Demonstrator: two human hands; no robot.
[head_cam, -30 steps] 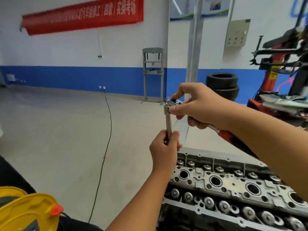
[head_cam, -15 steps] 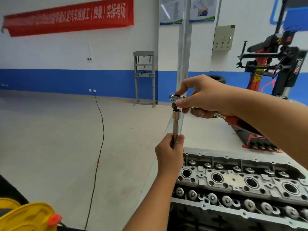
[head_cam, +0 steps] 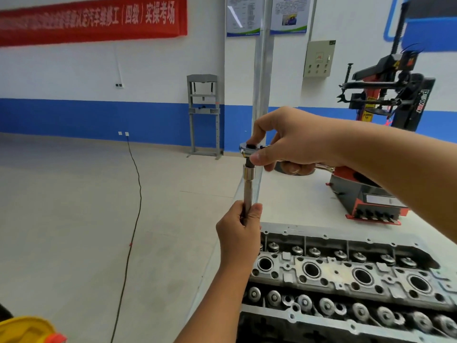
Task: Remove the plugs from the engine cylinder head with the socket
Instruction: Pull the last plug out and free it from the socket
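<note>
The left hand point(head_cam: 237, 233) is gripping the lower end of the long socket point(head_cam: 248, 191), fingers and thumb curled round it, holding it upright. The right hand point(head_cam: 289, 142) is pinching the head of the ratchet point(head_cam: 249, 151) directly above the socket's top, with a red handle running back under the wrist. The ratchet's drive is sitting just above the socket's collar, so the 2 parts look to be in the middle of being mated; whether they are fully seated is unclear.

The socket's long axis is vertical, and the engine cylinder head point(head_cam: 346, 273) is lying below and to the right of the socket, just beside the left hand, which is the nearer one. Its 4 round plug wells point(head_cam: 311, 268) are running in a row away to the right of the socket; the plugs inside are not visible. Nothing is standing between socket and nearest well.

Well beyond the socket, a red tire machine point(head_cam: 385, 115) and a grey press frame point(head_cam: 204, 115) are standing on the floor.
</note>
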